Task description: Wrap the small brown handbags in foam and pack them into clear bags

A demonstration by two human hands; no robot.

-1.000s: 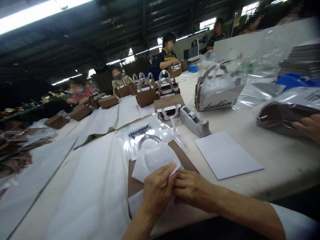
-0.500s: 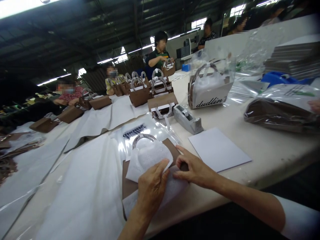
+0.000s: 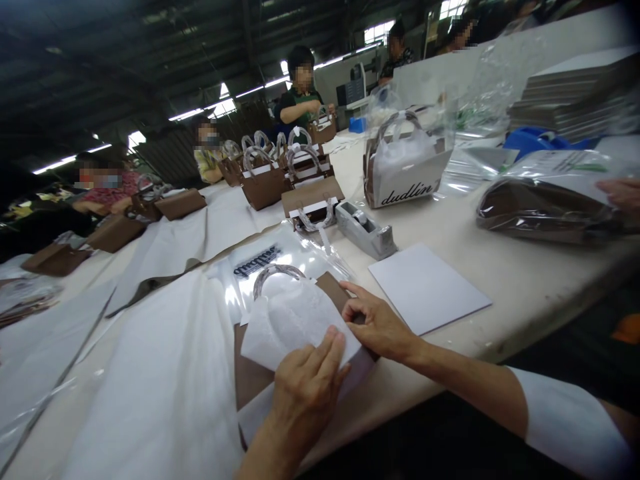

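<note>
My left hand (image 3: 307, 393) lies on a sheet of white tissue paper (image 3: 287, 320), fingers flat and thumb near the paper's lower edge. The tissue covers most of a brown paper bag (image 3: 250, 367) lying on its side. My right hand (image 3: 377, 327) rests at the bag's far corner, fingers spread on the brown edge. A curved, clear bag handle (image 3: 277, 272) sticks out past the tissue. Beneath it all lies a clear plastic sleeve (image 3: 265, 263) with dark printing.
A grey tape dispenser (image 3: 365, 230) and a white card sheet (image 3: 427, 287) stand on the table (image 3: 475, 340). Beyond are a wrapped "dudlin" bag (image 3: 405, 167) and a row of brown bags (image 3: 265, 180). A co-worker's hand (image 3: 623, 193) is beside a plastic-wrapped brown bag (image 3: 543, 213).
My hands have moved apart: the right has shifted from the tissue's edge to the bag's far corner, and the left has slid down the tissue. The whole view has swung slightly left.
</note>
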